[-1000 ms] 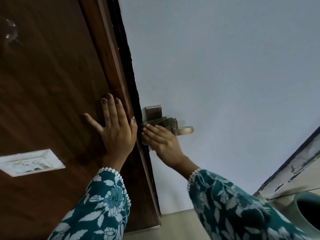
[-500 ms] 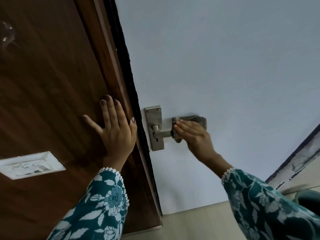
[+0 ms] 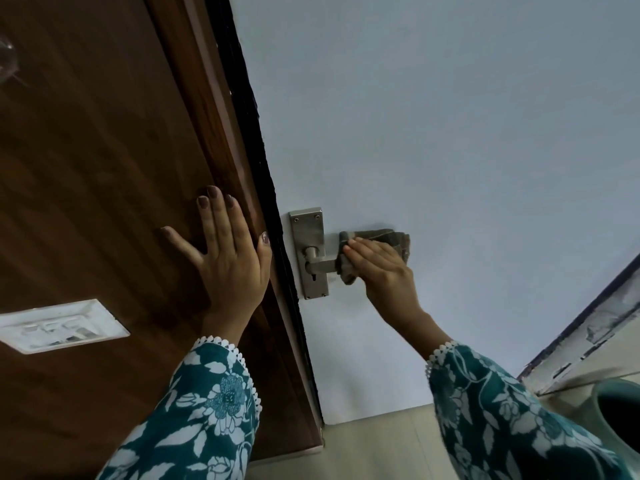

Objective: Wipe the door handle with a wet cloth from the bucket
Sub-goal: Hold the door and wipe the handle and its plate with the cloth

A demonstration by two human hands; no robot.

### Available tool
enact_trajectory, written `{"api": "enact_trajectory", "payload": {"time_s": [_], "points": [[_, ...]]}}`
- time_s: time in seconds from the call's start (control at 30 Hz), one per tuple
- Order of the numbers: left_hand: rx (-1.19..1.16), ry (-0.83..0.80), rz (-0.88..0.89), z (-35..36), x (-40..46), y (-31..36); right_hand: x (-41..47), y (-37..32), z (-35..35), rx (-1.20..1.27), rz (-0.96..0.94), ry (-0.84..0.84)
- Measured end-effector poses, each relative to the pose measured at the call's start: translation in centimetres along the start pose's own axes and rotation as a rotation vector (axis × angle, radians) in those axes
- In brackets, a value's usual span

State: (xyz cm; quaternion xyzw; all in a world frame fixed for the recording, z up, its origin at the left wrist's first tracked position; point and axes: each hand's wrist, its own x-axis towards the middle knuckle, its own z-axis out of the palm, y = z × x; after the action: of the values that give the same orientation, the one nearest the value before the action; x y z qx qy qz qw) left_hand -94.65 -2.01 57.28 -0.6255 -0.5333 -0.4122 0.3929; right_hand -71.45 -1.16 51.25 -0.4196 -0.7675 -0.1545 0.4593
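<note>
A metal lever door handle (image 3: pixel 320 265) on a steel backplate (image 3: pixel 308 237) is fixed to the pale blue door (image 3: pixel 450 133). My right hand (image 3: pixel 384 271) is wrapped over the lever with a grey-brown cloth (image 3: pixel 377 237) bunched around it; the outer part of the lever is hidden under cloth and fingers. My left hand (image 3: pixel 225 258) lies flat, fingers spread, against the dark wooden frame (image 3: pixel 104 168) just left of the door's edge, holding nothing. A teal bucket's rim (image 3: pixel 620 407) shows at the bottom right corner.
A white switch plate (image 3: pixel 59 327) sits on the wooden panel at the left. A beige floor strip (image 3: pixel 374 445) runs below the door. A worn, peeling wall edge (image 3: pixel 588 323) slants in at the right, above the bucket.
My right hand with the cloth slid from the backplate outward along the lever, then came slightly back toward the spindle. The left hand stayed flat on the wood.
</note>
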Motion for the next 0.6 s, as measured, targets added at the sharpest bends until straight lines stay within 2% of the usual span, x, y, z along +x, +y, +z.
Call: {"api": "enact_trajectory", "payload": {"time_s": [0.1, 0.33, 0.43, 0.6], "points": [[-0.005, 0.005, 0.003, 0.1, 0.0, 0.0, 0.3, -0.2, -0.2, -0.028, -0.007, -0.018], [-0.006, -0.029, 0.002, -0.2, 0.0, -0.1, 2.4, -5.5, 2.4, 0.021, -0.210, -0.115], [-0.007, -0.028, -0.006, -0.1, 0.0, -0.1, 1.7, -3.2, 1.5, 0.041, -0.186, -0.094], [0.007, -0.004, -0.015, 0.0, 0.0, 0.1, 0.0, 2.0, -1.6, 0.015, -0.043, -0.033]]}}
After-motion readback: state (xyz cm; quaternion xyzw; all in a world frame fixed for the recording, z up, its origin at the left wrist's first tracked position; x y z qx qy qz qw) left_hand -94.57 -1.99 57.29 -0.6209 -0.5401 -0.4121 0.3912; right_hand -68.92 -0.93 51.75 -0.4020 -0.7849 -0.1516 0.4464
